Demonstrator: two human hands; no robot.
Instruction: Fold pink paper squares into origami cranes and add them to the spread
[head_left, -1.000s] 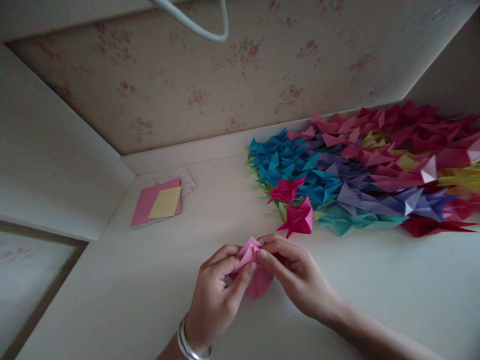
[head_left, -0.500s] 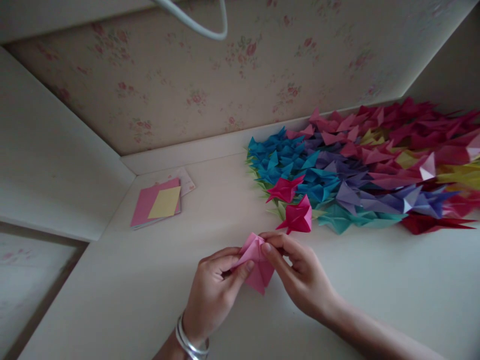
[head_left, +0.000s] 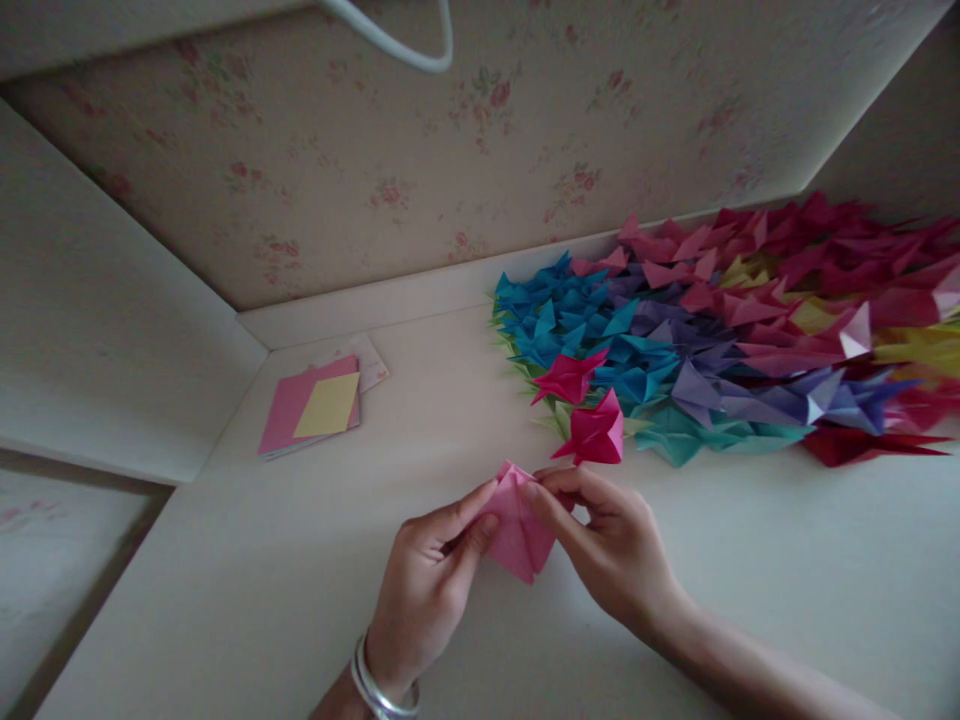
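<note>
A partly folded piece of pink origami paper [head_left: 519,535] is held up between both hands, a crease running down its middle and a split point at the bottom. My left hand [head_left: 435,570] pinches its left edge between thumb and fingers; silver bangles circle that wrist. On the upper right edge, my right hand [head_left: 611,540] grips the paper with thumb in front and fingertips behind, partly hidden. Just beyond the hands lie a bright pink folded paper piece [head_left: 598,428] and another like it [head_left: 570,378].
A large heap of folded paper pieces [head_left: 720,320] in blue, purple, pink, yellow and red covers the back right of the white table [head_left: 247,590]. At the left, a stack of square paper [head_left: 289,410] has a yellow sheet [head_left: 328,405] on top. A white cable [head_left: 397,48] hangs above.
My left fingers have shifted up along the paper's left edge, and the flap that stuck out there now lies in closer. My right hand keeps its grip near the top.
</note>
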